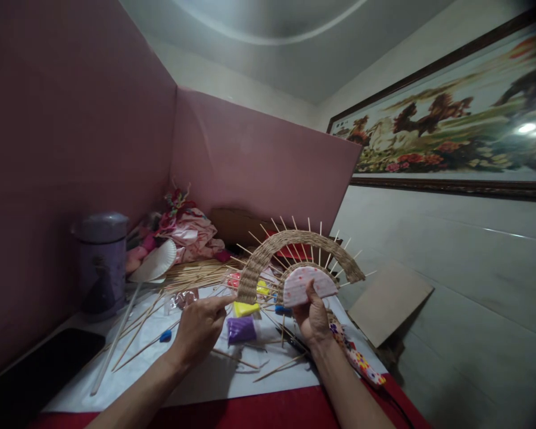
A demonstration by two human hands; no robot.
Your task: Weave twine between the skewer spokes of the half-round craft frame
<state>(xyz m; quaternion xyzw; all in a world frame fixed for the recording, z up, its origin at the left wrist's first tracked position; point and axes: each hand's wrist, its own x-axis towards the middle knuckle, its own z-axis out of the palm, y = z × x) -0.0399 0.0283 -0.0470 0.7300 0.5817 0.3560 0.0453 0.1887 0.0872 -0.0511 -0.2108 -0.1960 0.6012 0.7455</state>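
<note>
My right hand (313, 316) grips a half-round woven fan by its base, thumb on the front. The fan's centre is a white half-disc (306, 285) with faint pinkish spots. Thin wooden sticks radiate from it through a broad arched band (290, 239) of brown twine, with a bare gap between band and centre. My left hand (204, 325) is at the band's lower left end. Its index finger is stretched out with the tip at or touching that edge, while the other fingers are curled. Nothing shows held in it.
On the white-covered table (178, 381) lie a purple packet (241, 329), a yellow packet (245, 309) and loose sticks (196, 273). A lilac canister (102, 268), a dark flat slab (49, 369) and a white pleated paper piece (158, 262) are leftward. A flower-patterned strip (361, 363) and cardboard (390, 302) are rightward.
</note>
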